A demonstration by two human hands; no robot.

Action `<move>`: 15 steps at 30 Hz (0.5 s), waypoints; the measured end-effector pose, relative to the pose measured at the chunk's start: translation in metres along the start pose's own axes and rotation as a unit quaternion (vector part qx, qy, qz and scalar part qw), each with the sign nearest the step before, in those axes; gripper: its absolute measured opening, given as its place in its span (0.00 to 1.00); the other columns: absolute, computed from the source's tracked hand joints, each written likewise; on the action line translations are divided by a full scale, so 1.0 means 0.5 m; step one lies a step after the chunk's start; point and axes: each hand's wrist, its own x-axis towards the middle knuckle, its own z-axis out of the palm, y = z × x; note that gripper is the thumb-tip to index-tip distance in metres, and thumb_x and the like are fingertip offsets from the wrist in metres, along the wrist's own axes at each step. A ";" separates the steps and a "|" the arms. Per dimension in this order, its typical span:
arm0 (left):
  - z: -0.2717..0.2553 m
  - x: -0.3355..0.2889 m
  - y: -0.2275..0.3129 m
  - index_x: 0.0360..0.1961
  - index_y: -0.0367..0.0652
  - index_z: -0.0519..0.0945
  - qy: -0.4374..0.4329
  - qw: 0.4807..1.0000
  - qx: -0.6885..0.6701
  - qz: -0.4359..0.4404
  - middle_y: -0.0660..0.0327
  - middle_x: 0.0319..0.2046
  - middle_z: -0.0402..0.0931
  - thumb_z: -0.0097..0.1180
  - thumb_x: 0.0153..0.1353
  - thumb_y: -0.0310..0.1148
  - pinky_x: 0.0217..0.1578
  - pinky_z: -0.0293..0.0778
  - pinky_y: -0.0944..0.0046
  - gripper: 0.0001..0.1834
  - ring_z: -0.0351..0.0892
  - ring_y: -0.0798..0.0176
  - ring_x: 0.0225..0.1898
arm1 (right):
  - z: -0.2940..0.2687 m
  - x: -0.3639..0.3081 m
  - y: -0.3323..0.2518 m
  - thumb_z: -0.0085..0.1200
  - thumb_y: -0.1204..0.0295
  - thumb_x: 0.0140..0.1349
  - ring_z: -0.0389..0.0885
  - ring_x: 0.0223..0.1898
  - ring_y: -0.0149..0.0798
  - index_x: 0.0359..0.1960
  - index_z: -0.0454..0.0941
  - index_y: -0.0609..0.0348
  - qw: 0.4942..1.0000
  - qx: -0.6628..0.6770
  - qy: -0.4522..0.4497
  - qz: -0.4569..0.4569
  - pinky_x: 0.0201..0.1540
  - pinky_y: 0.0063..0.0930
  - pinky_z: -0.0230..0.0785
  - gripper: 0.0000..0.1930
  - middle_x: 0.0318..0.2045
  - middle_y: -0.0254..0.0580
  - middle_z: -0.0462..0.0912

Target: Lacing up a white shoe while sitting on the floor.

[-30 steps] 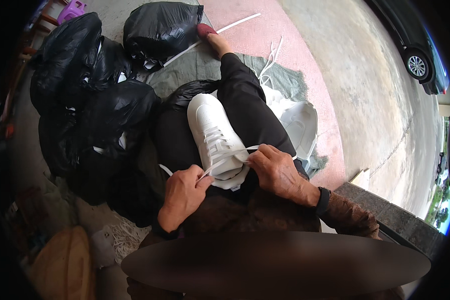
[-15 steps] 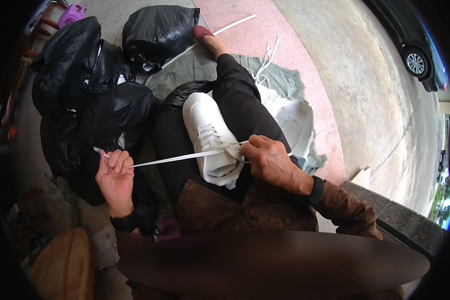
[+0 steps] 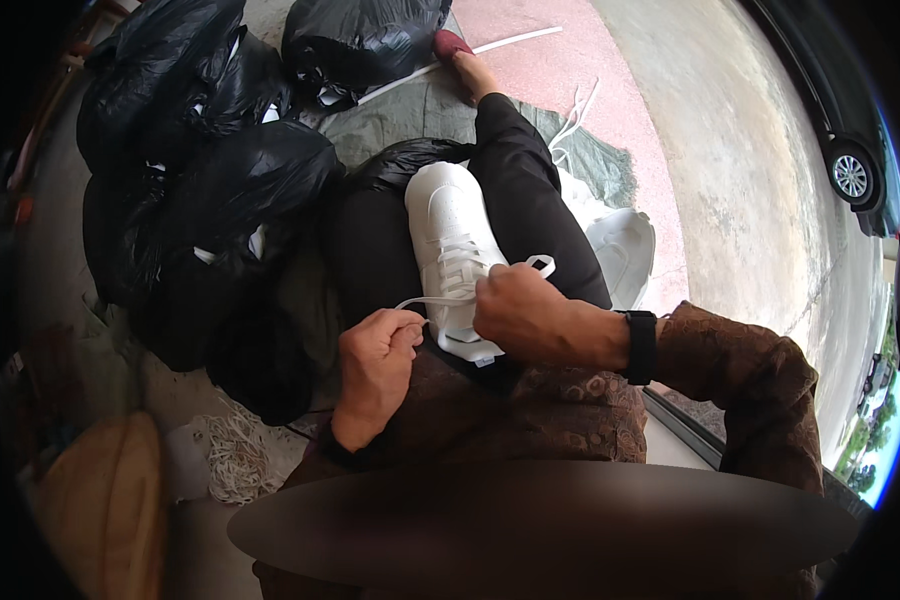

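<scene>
A white sneaker lies on my lap between my thighs, its toe pointing away from me. White lace runs across its upper part toward my left hand, which pinches it near its end. Over the right side of the shoe's opening, my right hand is closed on the lace, its fingertips partly hidden. A loop of lace sticks out above that hand. Beyond my right thigh, another white sneaker rests on the green-grey sheet, with loose laces past it.
Several stuffed black plastic bags crowd the left and far side. A tangled pile of white laces lies at the lower left near a wooden seat. The green-grey sheet covers pink paving. A car stands far right.
My left hand has come in from the far left to beside the shoe, and the stretched lace is now short and slack. My right hand has shifted slightly over the shoe's opening.
</scene>
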 end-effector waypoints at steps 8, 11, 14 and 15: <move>0.022 0.026 -0.021 0.24 0.38 0.74 0.032 0.951 0.249 0.178 0.53 0.25 0.73 0.55 0.48 0.17 0.30 0.72 0.50 0.05 0.75 0.44 0.28 | 0.096 -0.061 -0.007 0.57 0.81 0.44 0.80 0.30 0.48 0.24 0.74 0.60 0.894 0.245 0.317 0.198 0.30 0.40 0.74 0.06 0.26 0.42 0.75; 0.025 0.046 -0.014 0.23 0.38 0.74 0.010 0.926 0.312 0.213 0.54 0.24 0.72 0.56 0.42 0.19 0.28 0.72 0.52 0.06 0.75 0.47 0.26 | 0.101 -0.061 -0.001 0.60 0.77 0.41 0.80 0.35 0.47 0.29 0.75 0.59 0.912 0.218 0.291 0.191 0.34 0.40 0.74 0.11 0.29 0.42 0.76; 0.038 0.063 0.005 0.21 0.39 0.73 -0.028 0.893 0.369 0.256 0.54 0.23 0.71 0.57 0.34 0.20 0.27 0.73 0.54 0.09 0.75 0.49 0.26 | 0.090 -0.055 -0.002 0.60 0.75 0.40 0.80 0.35 0.45 0.29 0.76 0.60 0.926 0.174 0.287 0.173 0.33 0.38 0.75 0.12 0.31 0.42 0.76; 0.045 0.064 0.011 0.20 0.40 0.71 -0.044 0.876 0.392 0.277 0.54 0.23 0.71 0.57 0.32 0.19 0.26 0.72 0.54 0.10 0.74 0.49 0.26 | 0.089 -0.052 -0.004 0.60 0.74 0.40 0.80 0.35 0.44 0.30 0.76 0.61 0.934 0.158 0.273 0.166 0.33 0.37 0.75 0.12 0.31 0.42 0.76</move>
